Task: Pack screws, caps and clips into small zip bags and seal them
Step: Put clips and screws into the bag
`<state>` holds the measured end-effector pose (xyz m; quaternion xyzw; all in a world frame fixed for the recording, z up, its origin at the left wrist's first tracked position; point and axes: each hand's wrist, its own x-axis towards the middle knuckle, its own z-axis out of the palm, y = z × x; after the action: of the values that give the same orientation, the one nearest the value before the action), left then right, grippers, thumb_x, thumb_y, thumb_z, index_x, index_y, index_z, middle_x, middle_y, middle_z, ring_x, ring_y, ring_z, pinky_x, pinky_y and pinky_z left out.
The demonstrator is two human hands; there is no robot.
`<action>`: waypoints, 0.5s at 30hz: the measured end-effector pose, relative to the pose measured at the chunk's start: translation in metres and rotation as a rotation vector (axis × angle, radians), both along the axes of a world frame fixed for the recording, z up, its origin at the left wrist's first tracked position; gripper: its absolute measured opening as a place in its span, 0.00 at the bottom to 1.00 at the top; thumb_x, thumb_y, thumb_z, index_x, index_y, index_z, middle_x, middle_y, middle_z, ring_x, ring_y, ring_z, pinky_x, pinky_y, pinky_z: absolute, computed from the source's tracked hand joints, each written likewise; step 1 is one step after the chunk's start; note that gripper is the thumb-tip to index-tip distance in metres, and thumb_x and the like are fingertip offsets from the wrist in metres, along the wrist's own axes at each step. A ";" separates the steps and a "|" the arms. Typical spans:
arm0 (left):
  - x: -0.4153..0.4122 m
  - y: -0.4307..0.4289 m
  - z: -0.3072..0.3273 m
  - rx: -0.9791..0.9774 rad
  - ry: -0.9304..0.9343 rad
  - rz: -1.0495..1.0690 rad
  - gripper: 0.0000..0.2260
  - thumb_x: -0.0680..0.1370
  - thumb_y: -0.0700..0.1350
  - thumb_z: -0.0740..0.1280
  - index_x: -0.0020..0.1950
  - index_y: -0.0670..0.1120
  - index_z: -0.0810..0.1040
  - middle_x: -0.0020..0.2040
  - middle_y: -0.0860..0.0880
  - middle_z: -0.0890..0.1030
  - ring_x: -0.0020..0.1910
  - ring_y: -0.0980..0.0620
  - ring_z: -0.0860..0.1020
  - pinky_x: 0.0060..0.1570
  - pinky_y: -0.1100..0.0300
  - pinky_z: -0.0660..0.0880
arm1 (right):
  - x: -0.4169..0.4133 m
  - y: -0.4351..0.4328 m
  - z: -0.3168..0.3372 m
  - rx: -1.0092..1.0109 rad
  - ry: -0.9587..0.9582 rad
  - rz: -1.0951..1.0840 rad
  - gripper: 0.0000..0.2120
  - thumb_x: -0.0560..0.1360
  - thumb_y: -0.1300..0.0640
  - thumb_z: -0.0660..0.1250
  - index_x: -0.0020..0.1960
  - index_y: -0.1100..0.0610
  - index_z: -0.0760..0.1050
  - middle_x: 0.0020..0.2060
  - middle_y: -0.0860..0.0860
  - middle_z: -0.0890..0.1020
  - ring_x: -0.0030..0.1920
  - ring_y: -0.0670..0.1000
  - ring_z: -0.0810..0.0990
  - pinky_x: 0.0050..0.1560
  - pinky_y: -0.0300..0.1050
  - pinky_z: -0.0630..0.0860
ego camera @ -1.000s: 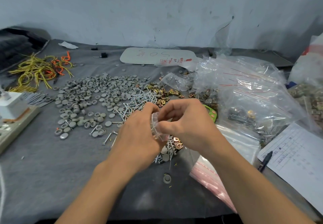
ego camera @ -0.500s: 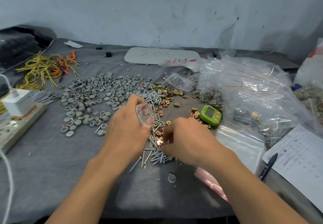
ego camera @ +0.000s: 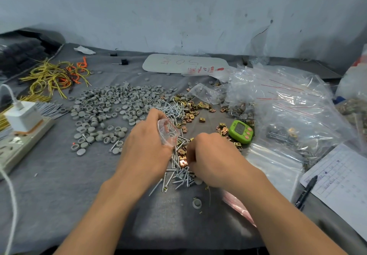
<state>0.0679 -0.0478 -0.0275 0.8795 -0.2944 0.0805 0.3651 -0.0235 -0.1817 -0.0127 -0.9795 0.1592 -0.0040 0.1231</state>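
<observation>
**Right hand leaves the bag mouth and goes to the pile: opening is done, filling begins.**

A second ago both of your hands worked the mouth of the small zip bag (ego camera: 168, 133). Now your left hand (ego camera: 147, 147) alone pinches it between thumb and fingers, with the mouth gaping toward your right. Your right hand (ego camera: 214, 161) has dropped onto the mixed screws (ego camera: 178, 177) and clips (ego camera: 183, 162), just below the bag. Its fingers curl down into the pile with the tips hidden, so you cannot tell whether they already pinch a piece. The bag looks empty and sits just above the screws. The grey caps (ego camera: 103, 105) lie spread on the counter (ego camera: 59, 185), beyond your left fingers and to their left. Sealing is not yet near.
</observation>
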 end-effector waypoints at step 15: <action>-0.015 -0.014 0.002 0.083 0.071 -0.114 0.18 0.70 0.50 0.73 0.50 0.61 0.65 0.39 0.55 0.78 0.34 0.58 0.72 0.29 0.64 0.62 | 0.009 0.003 0.000 0.903 -0.601 -0.001 0.08 0.70 0.67 0.72 0.39 0.55 0.84 0.32 0.53 0.85 0.32 0.51 0.84 0.34 0.45 0.79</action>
<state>0.0524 -0.0623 -0.0253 0.8779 -0.3342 0.0160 0.3425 -0.0142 -0.1784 -0.0125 -0.7849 0.1035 -0.2151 0.5718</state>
